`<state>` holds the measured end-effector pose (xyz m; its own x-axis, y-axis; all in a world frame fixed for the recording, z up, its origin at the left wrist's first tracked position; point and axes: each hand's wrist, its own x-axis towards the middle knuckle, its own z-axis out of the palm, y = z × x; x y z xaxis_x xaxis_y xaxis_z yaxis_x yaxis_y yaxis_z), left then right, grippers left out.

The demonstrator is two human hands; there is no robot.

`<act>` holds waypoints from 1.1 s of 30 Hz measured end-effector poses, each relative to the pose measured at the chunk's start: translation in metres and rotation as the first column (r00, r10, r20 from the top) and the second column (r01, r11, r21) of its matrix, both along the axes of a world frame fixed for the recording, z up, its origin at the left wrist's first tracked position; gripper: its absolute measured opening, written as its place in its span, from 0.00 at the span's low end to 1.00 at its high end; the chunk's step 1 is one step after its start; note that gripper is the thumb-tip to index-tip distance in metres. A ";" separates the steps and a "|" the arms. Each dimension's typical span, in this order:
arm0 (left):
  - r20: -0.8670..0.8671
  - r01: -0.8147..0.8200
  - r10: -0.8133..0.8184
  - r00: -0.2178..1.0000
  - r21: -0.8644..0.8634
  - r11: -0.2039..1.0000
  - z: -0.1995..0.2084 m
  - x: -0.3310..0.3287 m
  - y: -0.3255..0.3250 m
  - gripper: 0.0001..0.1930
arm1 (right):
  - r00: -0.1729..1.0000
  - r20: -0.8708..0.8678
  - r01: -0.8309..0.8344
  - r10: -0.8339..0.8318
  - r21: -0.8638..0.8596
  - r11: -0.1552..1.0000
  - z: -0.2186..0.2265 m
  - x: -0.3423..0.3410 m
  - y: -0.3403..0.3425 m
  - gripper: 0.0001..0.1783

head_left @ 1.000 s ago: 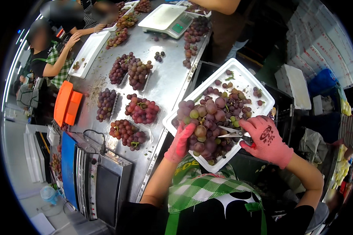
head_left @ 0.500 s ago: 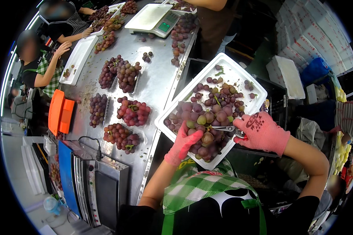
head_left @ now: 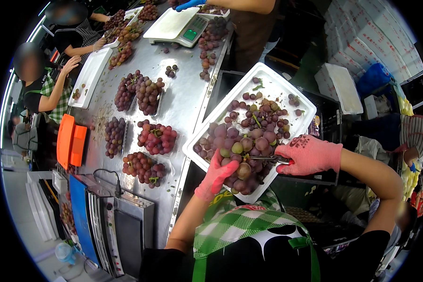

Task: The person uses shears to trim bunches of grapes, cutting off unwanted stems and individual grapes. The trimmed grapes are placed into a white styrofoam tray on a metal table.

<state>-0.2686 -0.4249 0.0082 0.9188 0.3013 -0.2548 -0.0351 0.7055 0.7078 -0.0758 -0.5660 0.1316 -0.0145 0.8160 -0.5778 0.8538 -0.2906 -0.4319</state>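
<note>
My left hand, in a pink glove, is closed around the near left side of a large bunch of grapes, purple with a few green ones. My right hand, gloved the same way, grips a pair of small scissors whose blades reach in among the grapes. Under the bunch lies a white foam tray; loose grapes and bits of stem are scattered in its far part. The hidden fingertips of my left hand are behind the fruit.
On the metal table to my left sit several clear boxes of grapes, a scale and an orange tool. A sealing machine stands nearer. Co-workers stand across the table. White cartons are stacked at far right.
My right hand has turned and the scissors now lie flatter, their blades closer together. A blue-gloved hand of another person has come in over the scale.
</note>
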 end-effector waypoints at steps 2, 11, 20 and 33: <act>0.015 -0.002 0.002 1.000 -0.006 1.000 -0.004 0.000 -0.001 0.35 | 0.998 -0.058 0.032 -0.033 -0.034 0.999 0.001 0.001 0.000 0.22; 0.026 0.008 -0.009 1.000 0.049 0.999 -0.001 0.003 -0.006 0.34 | 0.993 0.110 -0.048 0.048 0.000 0.999 0.005 -0.008 -0.001 0.20; -0.005 0.010 -0.010 1.000 -0.006 1.000 -0.004 0.005 -0.004 0.33 | 0.964 0.264 -0.016 -0.035 0.189 0.982 -0.007 -0.009 -0.009 0.18; -0.069 -0.008 0.014 0.998 0.075 0.997 -0.009 0.003 -0.006 0.24 | 0.756 0.635 -0.313 0.159 0.138 0.940 0.012 -0.015 0.001 0.20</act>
